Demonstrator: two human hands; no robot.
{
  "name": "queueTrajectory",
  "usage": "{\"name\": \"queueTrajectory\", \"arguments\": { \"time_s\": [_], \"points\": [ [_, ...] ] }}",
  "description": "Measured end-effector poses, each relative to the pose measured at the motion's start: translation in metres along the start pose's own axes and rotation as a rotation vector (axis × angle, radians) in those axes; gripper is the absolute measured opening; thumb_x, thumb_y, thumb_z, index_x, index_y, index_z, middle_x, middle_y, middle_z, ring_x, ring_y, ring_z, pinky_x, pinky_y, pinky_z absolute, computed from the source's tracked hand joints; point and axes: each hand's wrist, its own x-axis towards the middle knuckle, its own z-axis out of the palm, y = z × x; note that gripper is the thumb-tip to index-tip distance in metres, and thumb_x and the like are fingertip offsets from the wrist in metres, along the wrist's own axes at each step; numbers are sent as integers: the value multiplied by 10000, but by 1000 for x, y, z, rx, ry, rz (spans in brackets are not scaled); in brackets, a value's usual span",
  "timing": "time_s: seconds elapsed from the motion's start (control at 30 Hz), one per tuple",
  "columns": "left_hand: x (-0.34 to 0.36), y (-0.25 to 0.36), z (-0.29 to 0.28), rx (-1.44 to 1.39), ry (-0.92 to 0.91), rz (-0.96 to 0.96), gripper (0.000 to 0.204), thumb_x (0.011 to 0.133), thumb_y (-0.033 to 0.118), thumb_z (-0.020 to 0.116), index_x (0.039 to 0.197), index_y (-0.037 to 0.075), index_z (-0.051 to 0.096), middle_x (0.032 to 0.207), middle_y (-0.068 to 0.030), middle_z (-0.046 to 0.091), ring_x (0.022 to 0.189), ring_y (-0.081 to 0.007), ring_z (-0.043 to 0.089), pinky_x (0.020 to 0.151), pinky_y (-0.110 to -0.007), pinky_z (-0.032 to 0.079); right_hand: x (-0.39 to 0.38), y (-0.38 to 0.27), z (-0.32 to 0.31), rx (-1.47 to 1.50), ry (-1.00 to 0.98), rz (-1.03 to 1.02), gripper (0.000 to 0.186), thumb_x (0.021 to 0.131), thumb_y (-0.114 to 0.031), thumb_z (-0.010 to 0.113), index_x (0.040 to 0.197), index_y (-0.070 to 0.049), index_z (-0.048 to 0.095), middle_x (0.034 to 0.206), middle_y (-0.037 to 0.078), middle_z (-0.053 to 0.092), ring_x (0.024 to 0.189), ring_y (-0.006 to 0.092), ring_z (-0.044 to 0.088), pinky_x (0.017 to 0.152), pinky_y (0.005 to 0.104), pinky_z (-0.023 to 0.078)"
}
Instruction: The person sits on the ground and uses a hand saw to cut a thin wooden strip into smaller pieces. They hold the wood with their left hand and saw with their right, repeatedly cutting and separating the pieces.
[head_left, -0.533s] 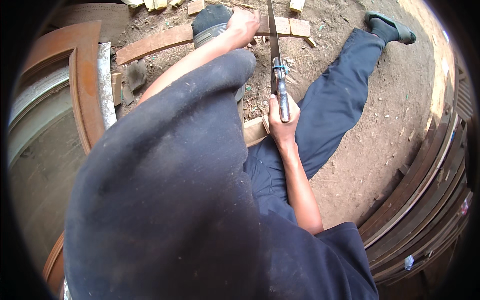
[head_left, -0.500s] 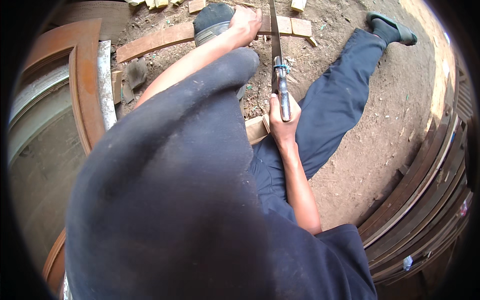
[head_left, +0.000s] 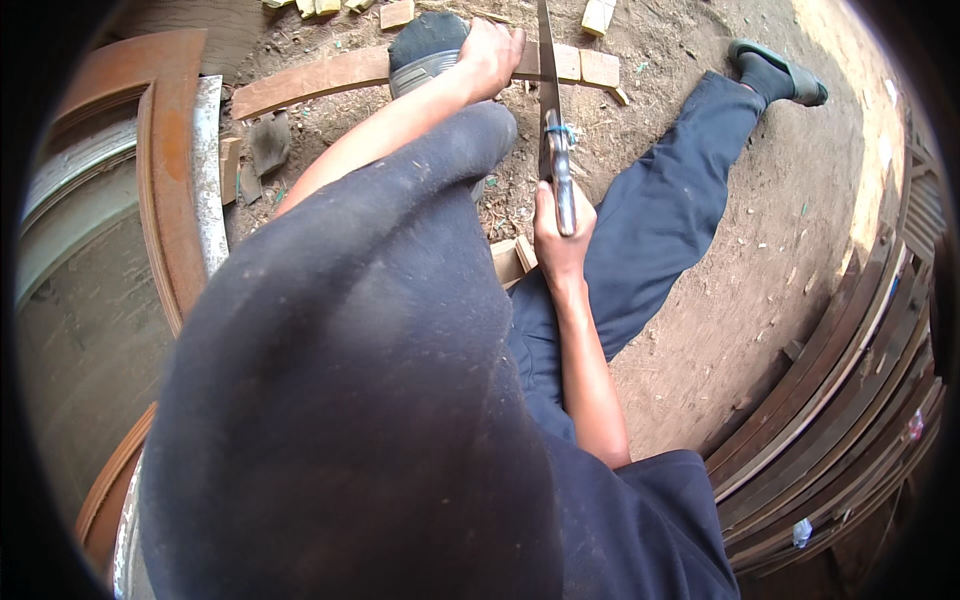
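A narrow wooden plank [head_left: 315, 82] lies crosswise on the dirt at the far side. My left foot [head_left: 428, 52], in a dark sock and sandal, presses down on it. Just right of the foot, my left hand [head_left: 490, 57] is closed on the plank, its fingertips partly hidden. My right hand [head_left: 563, 235] is wrapped round the handle of a handsaw [head_left: 550, 90]. The saw's blade points away from me and crosses the plank to the right of my left hand, near a short end section [head_left: 599, 69] marked off by a line.
Small wood offcuts [head_left: 397, 13] lie beyond the plank, and more wood pieces [head_left: 512, 260] beside my leg. A brown wooden frame [head_left: 175, 170] stands at left. Long dark boards [head_left: 820, 390] are stacked at right. My right leg [head_left: 670, 220] stretches out over the dirt.
My right hand and the saw have shifted very slightly forward and left. The view has tilted a little. My left hand and foot stay on the plank.
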Motion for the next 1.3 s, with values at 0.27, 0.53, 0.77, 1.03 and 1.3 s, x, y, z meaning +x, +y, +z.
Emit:
{"name": "queueTrajectory", "arguments": {
  "time_s": [0.27, 0.53, 0.77, 1.03, 1.3],
  "points": [
    [0, -1, -1, -32, 46, -42, 509, 749, 221, 737, 1121, -16, 483, 945, -158, 630, 894, -275, 637, 764, -410, 475, 13, -1, 8, -5, 8, -19, 152, 851, -40, 583, 715, 1, 529, 551, 49, 487, 503, 95, 441, 488, 306, 377],
    [3, -4, 1, -114, 37, -44, 455, 741, 150, 715, 1104, -6, 488, 933, -156, 629, 874, -281, 636, 754, -407, 466, -15, 3, -8, 58, -5, 61, 144, 862, -39, 572, 732, 4, 524, 554, 19, 464, 512, 73, 410, 484, 280, 362],
    [2, -1, -2, -80, 12, -50, 369, 765, 94, 646, 1089, 6, 494, 940, -166, 627, 878, -287, 636, 763, -402, 464, 15, 2, 6, 105, 29, 33, 216, 878, -44, 583, 685, -22, 490, 556, -19, 447, 500, 54, 387, 455, 256, 310],
    [2, 2, -11, -3, -61, -57, 346, 824, 148, 579, 1141, 36, 500, 980, -145, 636, 940, -276, 615, 788, -403, 416, 1, 2, -5, 36, 13, 9, 141, 848, -27, 574, 718, 3, 527, 555, 43, 458, 504, 90, 405, 477, 292, 350],
    [-1, 2, -12, -13, -56, -42, 398, 798, 149, 648, 1127, 13, 470, 960, -163, 623, 901, -286, 637, 776, -392, 469, -19, 0, -9, 27, 14, 26, 191, 878, -56, 578, 702, -4, 526, 576, -2, 483, 517, 68, 414, 474, 266, 339]
  ]
}}
